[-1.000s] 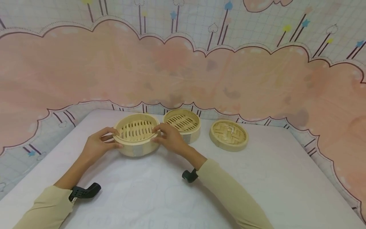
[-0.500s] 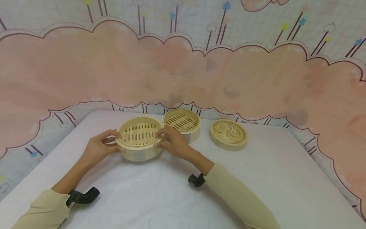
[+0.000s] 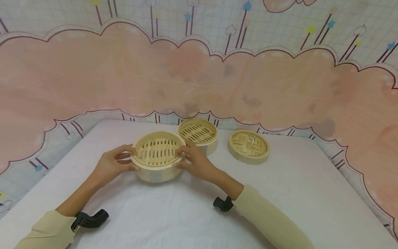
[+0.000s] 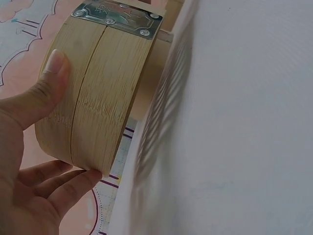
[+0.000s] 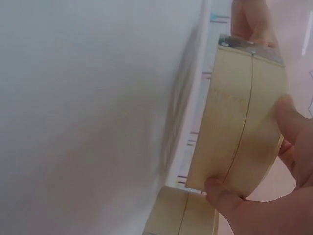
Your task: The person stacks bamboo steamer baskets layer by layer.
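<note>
A round bamboo steamer basket (image 3: pixel 158 152) with a slatted floor is held between both hands left of the middle in the head view. My left hand (image 3: pixel 116 160) grips its left side, thumb on the outer wall and fingers at the rim. On the opposite side my right hand (image 3: pixel 199 162) grips it the same way. A riveted metal plate (image 4: pixel 117 17) shows on the wall in the left wrist view. Below the basket, a striped shadow (image 4: pixel 166 98) falls on the white cloth.
Just behind the held basket stands a second bamboo steamer basket (image 3: pixel 199 133), partly overlapped by my right hand. A woven bamboo lid (image 3: pixel 248 147) with a small white loop lies to the right. A patterned curtain (image 3: pixel 199 83) hangs behind the white-covered table (image 3: pixel 295 186).
Both hands have brought the steamer basket toward me and to the right. The second steamer basket and the lid have stayed in place.
</note>
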Tool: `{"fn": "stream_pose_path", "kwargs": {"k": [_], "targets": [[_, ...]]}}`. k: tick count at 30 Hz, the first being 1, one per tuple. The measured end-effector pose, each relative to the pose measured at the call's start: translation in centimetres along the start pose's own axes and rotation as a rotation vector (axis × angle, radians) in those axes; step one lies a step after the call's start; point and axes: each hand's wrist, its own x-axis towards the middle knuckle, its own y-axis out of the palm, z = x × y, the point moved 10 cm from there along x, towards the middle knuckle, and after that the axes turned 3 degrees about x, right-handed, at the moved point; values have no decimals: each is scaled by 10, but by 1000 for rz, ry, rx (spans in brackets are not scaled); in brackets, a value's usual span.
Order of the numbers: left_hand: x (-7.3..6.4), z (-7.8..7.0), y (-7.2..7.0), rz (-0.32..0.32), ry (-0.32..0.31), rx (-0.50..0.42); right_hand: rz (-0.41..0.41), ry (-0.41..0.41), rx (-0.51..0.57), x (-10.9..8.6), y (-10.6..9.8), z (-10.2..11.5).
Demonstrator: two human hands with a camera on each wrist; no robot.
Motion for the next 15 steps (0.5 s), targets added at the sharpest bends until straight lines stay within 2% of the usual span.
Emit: {"fn": "stream_pose_path", "kwargs": {"k": [12, 15], "targets": [[-8, -7, 17, 32, 37, -34, 22, 25, 5, -22, -2, 0], [-8, -9, 21, 36, 51, -54, 18, 9, -18, -27, -5, 1]]}}
